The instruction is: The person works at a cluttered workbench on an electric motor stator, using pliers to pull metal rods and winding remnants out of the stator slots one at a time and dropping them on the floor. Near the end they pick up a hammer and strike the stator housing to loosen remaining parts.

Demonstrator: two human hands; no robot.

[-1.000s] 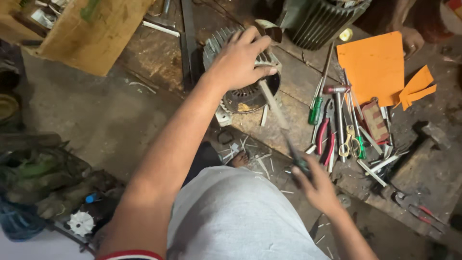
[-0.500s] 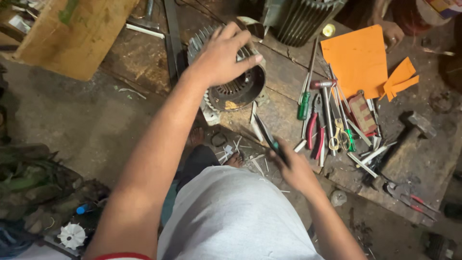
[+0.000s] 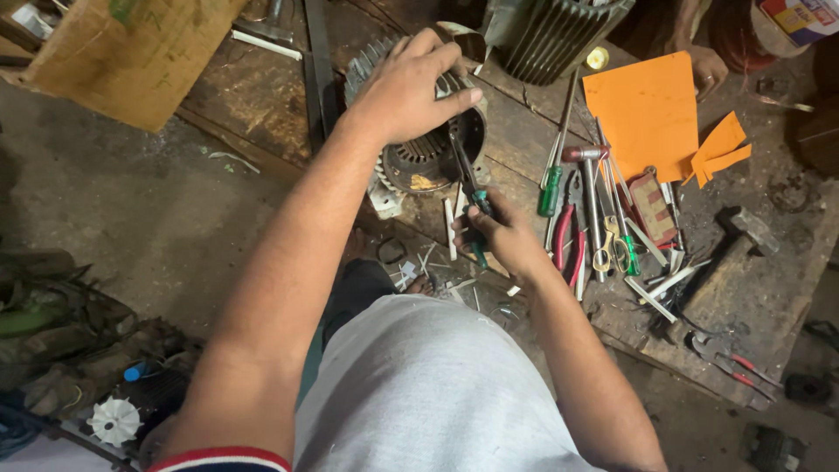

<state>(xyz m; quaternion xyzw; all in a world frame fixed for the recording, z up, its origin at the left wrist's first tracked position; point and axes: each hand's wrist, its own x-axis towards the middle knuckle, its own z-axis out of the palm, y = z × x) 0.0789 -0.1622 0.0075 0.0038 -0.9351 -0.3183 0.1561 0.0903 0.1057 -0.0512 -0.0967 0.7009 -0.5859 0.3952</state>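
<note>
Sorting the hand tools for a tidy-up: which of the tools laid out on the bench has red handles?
The pliers, lying just right of the right hand. Their two curved handles are red; the screwdriver beside them has a green handle, and the scissors have yellow-green loops.

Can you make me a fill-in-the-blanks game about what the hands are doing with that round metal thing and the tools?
1. The left hand rests on top of the round motor stator, and the right hand grips a tool with a ____ handle.
2. The sheet of paper lying by the tools is ____.
3. The pliers beside the right hand have ____ handles.
4. The screwdriver next to the pliers has a ____ handle.

Missing words: green, orange, red, green
</note>
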